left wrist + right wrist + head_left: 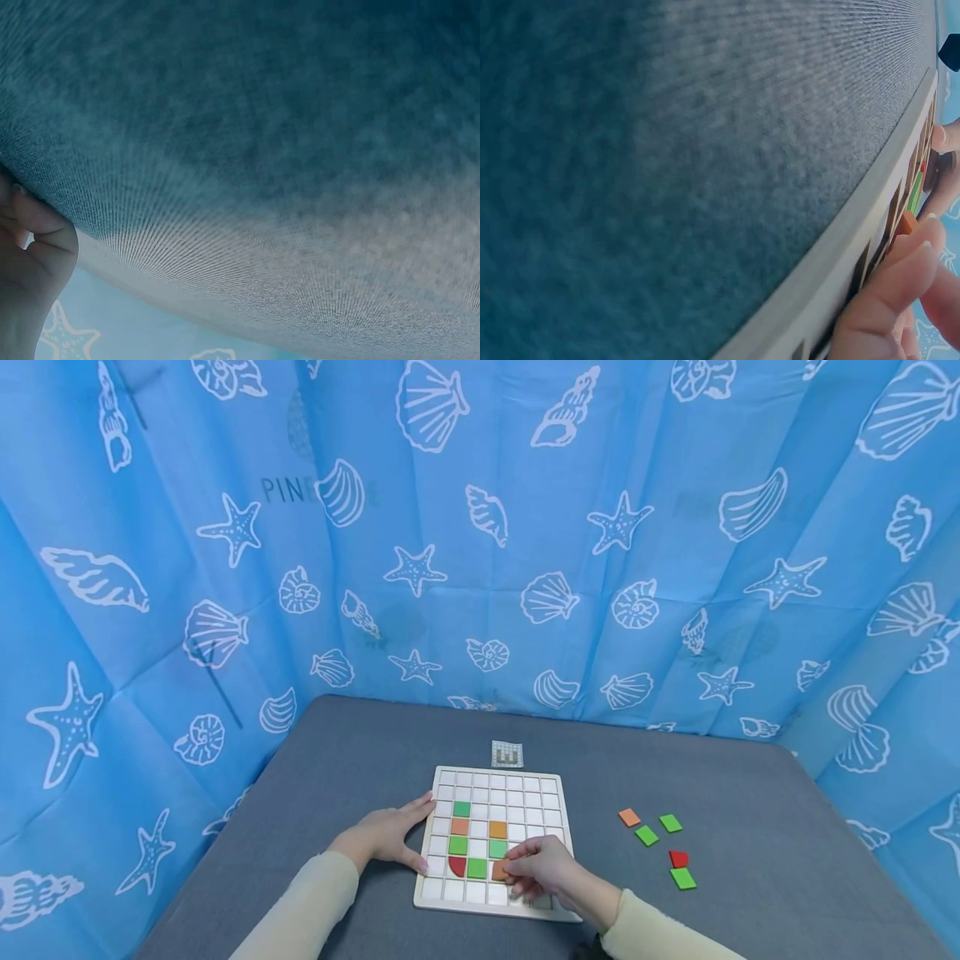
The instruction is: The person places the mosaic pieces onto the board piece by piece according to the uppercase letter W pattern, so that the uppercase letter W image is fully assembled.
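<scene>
While the right hand (542,868) pinches an orange tile (500,870) with its fingertips, its grip is closed on the tile over a square in the lower rows of the white grid board (517,781). Just beside it sit a green tile (477,867) and a red curved piece (457,865). The left hand (390,835) lies flat with straight fingers against the board's left edge, holding nothing. It looks like the tile is being fitted in. Next it likely needs a gentle push flat. More loose tiles (647,835) wait on the gray counter (750,793).
</scene>
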The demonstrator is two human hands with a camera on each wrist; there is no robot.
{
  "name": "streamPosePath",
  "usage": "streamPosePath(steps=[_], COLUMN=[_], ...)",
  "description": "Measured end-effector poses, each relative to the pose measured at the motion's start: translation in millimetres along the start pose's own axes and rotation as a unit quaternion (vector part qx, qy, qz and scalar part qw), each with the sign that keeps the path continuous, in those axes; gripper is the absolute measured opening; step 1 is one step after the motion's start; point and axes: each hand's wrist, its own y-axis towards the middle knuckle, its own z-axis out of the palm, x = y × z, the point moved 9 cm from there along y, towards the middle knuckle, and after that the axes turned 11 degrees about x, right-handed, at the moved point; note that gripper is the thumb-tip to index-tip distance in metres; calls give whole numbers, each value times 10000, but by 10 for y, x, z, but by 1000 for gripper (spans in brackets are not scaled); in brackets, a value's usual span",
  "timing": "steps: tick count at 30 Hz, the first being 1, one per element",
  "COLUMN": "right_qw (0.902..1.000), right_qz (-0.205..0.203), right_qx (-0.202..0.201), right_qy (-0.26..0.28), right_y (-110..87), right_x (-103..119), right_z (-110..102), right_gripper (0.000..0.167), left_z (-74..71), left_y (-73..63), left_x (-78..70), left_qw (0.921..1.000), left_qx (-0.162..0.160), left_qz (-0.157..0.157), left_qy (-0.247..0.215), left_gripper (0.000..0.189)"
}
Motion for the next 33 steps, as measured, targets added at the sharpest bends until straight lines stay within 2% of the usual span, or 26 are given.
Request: streamPosePath(steps=[23, 33], right_qw=[9998, 9996], right_qz=[16, 184], right_qx=[-158, -202], right_qy=[95, 76], right_y=[38, 23], right_x=[-2, 4], right_z=[1, -7], right_gripper=[11, 7], left_z=[2, -17], left_y=[-14, -47], left_x=[0, -24], left_qw=[10000, 10000], left_qx=[15, 29], left_qz=[-52, 12], left_qy=[-53, -87], left_gripper=[107, 105])
